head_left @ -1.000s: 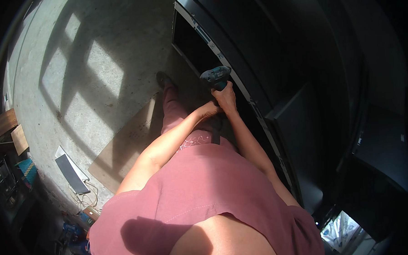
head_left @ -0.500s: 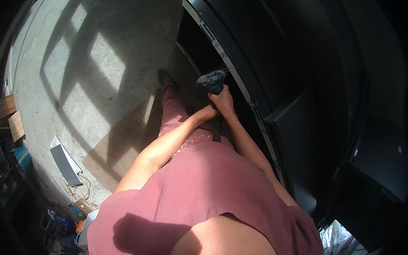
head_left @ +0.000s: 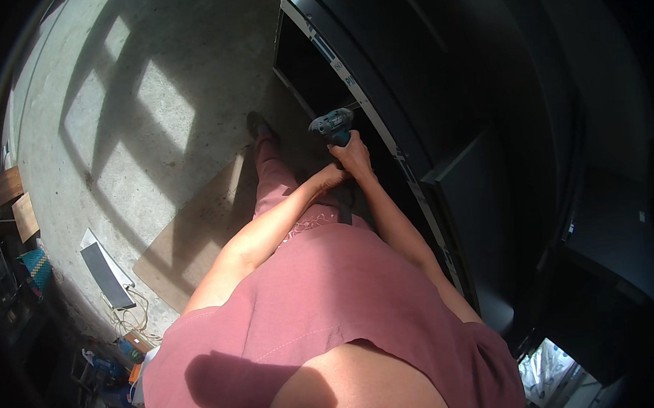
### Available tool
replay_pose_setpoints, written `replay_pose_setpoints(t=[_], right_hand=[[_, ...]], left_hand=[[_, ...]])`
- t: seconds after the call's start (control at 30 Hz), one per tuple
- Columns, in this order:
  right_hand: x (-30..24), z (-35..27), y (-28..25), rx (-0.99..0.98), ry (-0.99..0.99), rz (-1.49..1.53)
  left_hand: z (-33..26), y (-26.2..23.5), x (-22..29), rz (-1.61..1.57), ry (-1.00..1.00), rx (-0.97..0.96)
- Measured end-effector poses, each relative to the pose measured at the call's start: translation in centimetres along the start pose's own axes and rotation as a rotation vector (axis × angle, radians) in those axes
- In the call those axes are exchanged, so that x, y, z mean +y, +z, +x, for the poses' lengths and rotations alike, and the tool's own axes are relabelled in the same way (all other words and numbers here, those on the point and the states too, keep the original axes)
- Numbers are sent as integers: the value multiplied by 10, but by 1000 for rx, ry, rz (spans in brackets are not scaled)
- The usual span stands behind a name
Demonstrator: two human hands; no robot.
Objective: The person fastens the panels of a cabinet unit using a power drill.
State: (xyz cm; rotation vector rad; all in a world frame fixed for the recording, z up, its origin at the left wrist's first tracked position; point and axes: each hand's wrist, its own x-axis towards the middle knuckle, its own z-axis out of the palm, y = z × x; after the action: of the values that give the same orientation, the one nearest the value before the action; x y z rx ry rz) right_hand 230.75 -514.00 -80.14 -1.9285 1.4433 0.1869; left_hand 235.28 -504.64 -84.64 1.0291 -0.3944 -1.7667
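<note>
My right hand (head_left: 353,156) is wrapped round the handle of a teal and black cordless drill (head_left: 331,121). The drill's head points leftward, just in front of a dark cabinet's open side. Close below, my left hand (head_left: 331,176) is curled against the right wrist area, near the drill's lower end. What its fingers hold is hidden. The tall dark cabinet (head_left: 372,103), with light strips of edging along its frame, stands directly right of both hands.
A brown board (head_left: 190,243) lies on the sunlit concrete floor by my foot. Farther left are a dark panel on white sheet (head_left: 107,275), a coiled cord (head_left: 138,314) and wooden pieces (head_left: 25,217). Clutter with tools fills the lower left. A dark panel (head_left: 480,212) leans at the right.
The drill has turned slightly in my right hand's grip, its head tilting. The whole scene has shifted a little to the left. Both hands stay together.
</note>
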Motion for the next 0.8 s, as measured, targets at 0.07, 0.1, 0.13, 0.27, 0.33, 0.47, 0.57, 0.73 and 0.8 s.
replay_pose_setpoints(t=[0.07,0.1,0.13,0.27,0.33,0.47,0.57,0.73,0.8], right_hand=[[0,-2,4,-30,-20,26],[1,-5,7,-20,-37,47],[2,-8,9,-13,-25,53],[9,-27,11,0,32,128],[7,-43,6,-7,151,244],[46,-62,15,139,62,423],[79,-66,16,34,-107,680],[81,-85,8,189,-74,1079],[85,-83,-1,260,-68,1299]], left_hand=[[-4,-4,-3,79,25,12],[-3,-6,-10,84,17,0],[-2,-8,-19,47,10,-18],[-12,-5,-31,117,121,-15],[-19,-10,-28,318,52,-110],[-43,13,-14,553,-32,-5],[-43,18,-10,837,50,58],[-27,19,-10,1110,396,81],[-18,29,-4,1153,396,44]])
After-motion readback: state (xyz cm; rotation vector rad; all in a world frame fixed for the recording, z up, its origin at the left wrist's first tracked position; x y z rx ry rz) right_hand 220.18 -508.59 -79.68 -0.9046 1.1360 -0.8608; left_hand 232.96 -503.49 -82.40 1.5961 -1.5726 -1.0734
